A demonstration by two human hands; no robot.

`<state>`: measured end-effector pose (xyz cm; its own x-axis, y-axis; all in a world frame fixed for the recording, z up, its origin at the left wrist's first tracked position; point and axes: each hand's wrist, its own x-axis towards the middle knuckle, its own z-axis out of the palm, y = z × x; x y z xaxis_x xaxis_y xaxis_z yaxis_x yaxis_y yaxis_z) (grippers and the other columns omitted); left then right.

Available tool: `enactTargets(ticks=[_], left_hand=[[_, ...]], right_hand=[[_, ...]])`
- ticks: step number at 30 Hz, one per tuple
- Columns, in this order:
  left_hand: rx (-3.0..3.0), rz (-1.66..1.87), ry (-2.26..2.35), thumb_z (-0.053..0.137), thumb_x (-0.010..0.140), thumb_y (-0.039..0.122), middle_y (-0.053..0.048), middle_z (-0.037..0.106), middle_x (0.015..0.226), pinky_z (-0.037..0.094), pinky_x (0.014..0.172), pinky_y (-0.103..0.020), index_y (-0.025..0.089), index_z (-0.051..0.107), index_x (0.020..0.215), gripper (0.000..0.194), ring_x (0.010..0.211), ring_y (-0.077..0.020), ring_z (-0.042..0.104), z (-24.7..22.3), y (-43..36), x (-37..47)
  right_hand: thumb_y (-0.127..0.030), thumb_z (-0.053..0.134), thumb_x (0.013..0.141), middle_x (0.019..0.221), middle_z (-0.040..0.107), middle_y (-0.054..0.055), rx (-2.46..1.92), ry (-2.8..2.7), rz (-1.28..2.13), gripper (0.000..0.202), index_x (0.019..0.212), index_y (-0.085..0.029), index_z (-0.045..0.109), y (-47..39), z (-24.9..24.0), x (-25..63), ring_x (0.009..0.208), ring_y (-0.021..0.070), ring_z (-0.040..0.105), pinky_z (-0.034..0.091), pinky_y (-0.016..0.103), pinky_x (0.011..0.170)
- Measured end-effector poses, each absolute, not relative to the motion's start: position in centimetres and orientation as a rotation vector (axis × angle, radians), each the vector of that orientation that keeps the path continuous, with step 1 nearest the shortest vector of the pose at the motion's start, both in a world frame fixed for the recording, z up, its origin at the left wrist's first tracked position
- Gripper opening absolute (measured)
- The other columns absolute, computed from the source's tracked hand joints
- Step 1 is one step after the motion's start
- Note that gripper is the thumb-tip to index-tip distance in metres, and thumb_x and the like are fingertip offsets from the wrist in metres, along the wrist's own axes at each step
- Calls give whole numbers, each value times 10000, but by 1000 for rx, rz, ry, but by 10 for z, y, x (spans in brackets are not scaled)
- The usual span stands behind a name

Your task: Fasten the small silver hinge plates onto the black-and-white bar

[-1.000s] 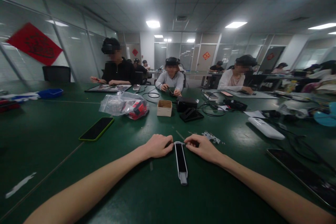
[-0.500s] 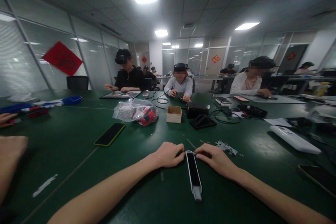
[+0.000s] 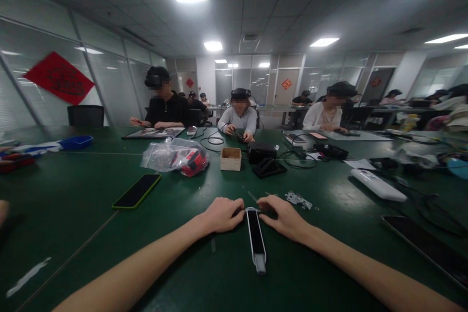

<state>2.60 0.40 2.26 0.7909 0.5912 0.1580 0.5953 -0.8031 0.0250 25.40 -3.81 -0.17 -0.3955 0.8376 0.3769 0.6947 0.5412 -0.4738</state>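
Forearms [image 3: 153,259] converged; slim dark-faced device [image 3: 256,235] lay between on bench [image 3: 204,278].
Left hand [image 3: 224,214] curled beside device's far end, pinch indeterminable; right hand [image 3: 281,216] opposite, thumb and forefinger parted.

Bearings from near side of green table [image 3: 190,282], 12 straight ahead. 12: small open beige box [image 3: 230,164]; black case [image 3: 262,152] just beside, toward 1. 11: clear plastic bag [image 3: 155,157], red-and-black contents. 10: green-edged phone [image 3: 137,191], flat; blue tray [image 3: 76,143] farther off. 2: white oblong device [image 3: 378,185]. 3: dark-screened slab [image 3: 426,246].
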Motion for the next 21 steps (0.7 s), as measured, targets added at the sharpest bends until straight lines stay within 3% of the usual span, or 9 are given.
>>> enactTargets(ticks=[8,21], left_hand=[[-2969,-262,-984,386,930,345,-3,643,734,424,595,-251,215,534,924,197,641,-178,618,24,2,26],[-2948,-233,-1012,390,922,336,-12,643,728,415,599,-251,212,534,945,191,667,-185,623,21,5,28]], right_hand=[[-248,552,828,901,594,49,-1346,-2197,280,133,927,-166,585,-43,6,250,798,169,547,476,308,710],[-253,537,868,897,598,42,-1228,-2241,289,122,941,-178,599,-39,3,251,802,163,546,474,302,716]])
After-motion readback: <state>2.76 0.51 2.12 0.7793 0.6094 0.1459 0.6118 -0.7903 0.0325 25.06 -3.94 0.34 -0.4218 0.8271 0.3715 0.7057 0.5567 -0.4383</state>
